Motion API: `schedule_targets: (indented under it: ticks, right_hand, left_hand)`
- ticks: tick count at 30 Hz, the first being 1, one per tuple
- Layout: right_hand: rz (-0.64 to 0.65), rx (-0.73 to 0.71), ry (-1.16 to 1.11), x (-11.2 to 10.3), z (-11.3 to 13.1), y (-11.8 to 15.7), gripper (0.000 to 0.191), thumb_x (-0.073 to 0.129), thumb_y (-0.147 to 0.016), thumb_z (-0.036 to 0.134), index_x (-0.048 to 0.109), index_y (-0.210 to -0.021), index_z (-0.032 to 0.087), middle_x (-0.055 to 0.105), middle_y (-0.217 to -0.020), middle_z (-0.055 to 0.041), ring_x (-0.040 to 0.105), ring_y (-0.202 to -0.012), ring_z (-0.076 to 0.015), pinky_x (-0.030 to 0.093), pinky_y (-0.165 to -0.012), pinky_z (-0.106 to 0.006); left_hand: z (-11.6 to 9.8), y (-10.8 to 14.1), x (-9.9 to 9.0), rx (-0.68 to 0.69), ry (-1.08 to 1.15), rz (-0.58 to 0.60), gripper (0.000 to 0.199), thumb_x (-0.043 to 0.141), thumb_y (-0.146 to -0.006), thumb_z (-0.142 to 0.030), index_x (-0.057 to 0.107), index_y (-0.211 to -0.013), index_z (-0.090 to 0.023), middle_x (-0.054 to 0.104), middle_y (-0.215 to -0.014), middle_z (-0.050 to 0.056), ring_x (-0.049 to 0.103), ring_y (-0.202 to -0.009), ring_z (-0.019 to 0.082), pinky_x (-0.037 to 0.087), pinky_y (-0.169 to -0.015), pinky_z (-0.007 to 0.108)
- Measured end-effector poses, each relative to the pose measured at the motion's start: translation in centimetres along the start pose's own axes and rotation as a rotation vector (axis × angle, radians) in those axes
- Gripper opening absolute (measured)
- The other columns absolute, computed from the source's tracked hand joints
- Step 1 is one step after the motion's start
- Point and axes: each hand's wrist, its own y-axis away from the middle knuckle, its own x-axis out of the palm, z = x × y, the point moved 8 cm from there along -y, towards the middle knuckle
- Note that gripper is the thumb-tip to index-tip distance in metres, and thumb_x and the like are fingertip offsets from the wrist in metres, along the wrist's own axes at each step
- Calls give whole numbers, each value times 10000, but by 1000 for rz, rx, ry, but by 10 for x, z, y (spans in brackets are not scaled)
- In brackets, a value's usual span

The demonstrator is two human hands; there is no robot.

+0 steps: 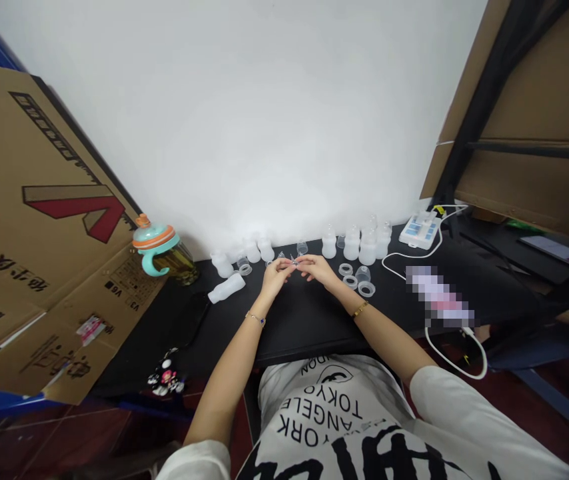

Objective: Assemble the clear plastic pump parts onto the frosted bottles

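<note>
Over the middle of the black table [294,327], my left hand [276,275] and my right hand [315,268] meet at the fingertips, both pinching one small clear piece [294,262]. Its exact shape is too small to tell. To the left of my hands a white bottle [227,288] lies on its side, with more white bottles [222,263] upright behind it. On the right stand several white bottles with clear tops [367,248]. In front of them lie clear rings [366,289] and a clear cap [363,274]. Another clear cap [302,248] is behind my hands.
A teal-lidded drinking jug [164,250] and a printed cardboard box [54,233] are at the left. Charms [166,377] hang near the front edge. A power strip [419,230] with a white cable and a blurred-out object [439,297] lie right. A white wall [274,120] rises behind.
</note>
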Motion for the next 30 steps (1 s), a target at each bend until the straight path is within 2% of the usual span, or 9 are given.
schedule_targets:
  ticks: [3, 5, 9, 12, 20, 22, 24, 27, 30]
  right_hand:
    - [2, -15, 119, -2, -4, -3, 228, 752, -790, 163, 762, -1016, 190, 725, -812, 2, 595, -542, -92, 453, -426, -168]
    - [-10, -54, 280, -3, -5, -3, 251, 750, -794, 162, 772, -1041, 199, 721, -800, 6, 604, -575, -106, 465, -473, -182]
    - [-48, -169, 685, -1, 3, 1, 209, 801, -785, 207, 802, -993, 222, 744, -927, -24, 679, -854, -174, 511, -712, -226]
    - [-3, -148, 898, 5, 2, 6, 209, 796, -819, 266, 808, -1027, 251, 742, -1024, -42, 675, -982, -201, 490, -793, -241]
    - [65, -87, 1067, 10, 8, 14, 276, 710, -907, 314, 761, -1174, 269, 716, -1182, -58, 664, -1079, -223, 483, -823, -262]
    - [18, -104, 1087, 2, 21, 15, 301, 683, -922, 298, 739, -1215, 258, 703, -1236, -63, 654, -1125, -233, 488, -854, -271]
    - [-94, -133, 1101, -14, 40, 22, 304, 628, -959, 300, 721, -1243, 242, 697, -1256, -73, 645, -1153, -241, 493, -875, -281]
    - [-324, -171, 1110, -49, 68, 46, 330, 554, -1002, 297, 682, -1298, 229, 685, -1278, -89, 648, -1137, -246, 501, -869, -293]
    - [-503, -133, 1167, -84, 79, 78, 329, 525, -1020, 323, 668, -1304, 237, 669, -1289, -99, 643, -1122, -249, 505, -845, -298]
  left_hand:
    - [-4, 0, -3, 85, -154, -38, 275, 748, -796, -369, 710, -999, -188, 773, -1025, 73, 684, -733, 164, 512, -648, 268]
    - [-6, 1, -3, 125, -270, -51, 224, 744, -810, -326, 722, -994, -199, 778, -1019, 61, 691, -761, 168, 526, -741, 292]
    - [-5, 5, 4, 123, -496, 6, 166, 740, -834, -306, 749, -980, -228, 777, -1009, 47, 697, -872, 202, 510, -830, 314]
    - [-1, 7, 7, 84, -657, 53, 154, 747, -841, -319, 772, -966, -233, 775, -1005, 62, 691, -973, 247, 494, -856, 330]
    - [-1, 8, 10, 85, -768, 104, 192, 746, -859, -282, 781, -1038, -221, 766, -1120, 83, 677, -1082, 254, 484, -930, 326]
    - [-1, 8, 10, 84, -767, 105, 212, 753, -851, -271, 773, -1054, -213, 763, -1134, 87, 675, -1096, 255, 483, -941, 329]
    - [0, 8, 9, 81, -732, 98, 284, 765, -835, -249, 749, -1116, -208, 757, -1171, 85, 679, -1100, 248, 483, -952, 327]
    - [1, 8, 7, 67, -674, 84, 387, 785, -818, -262, 709, -1192, -201, 747, -1215, 93, 685, -1111, 245, 489, -952, 327]
    - [0, 8, 6, 74, -655, 71, 412, 789, -816, -286, 696, -1206, -188, 736, -1248, 103, 680, -1139, 256, 491, -966, 338]
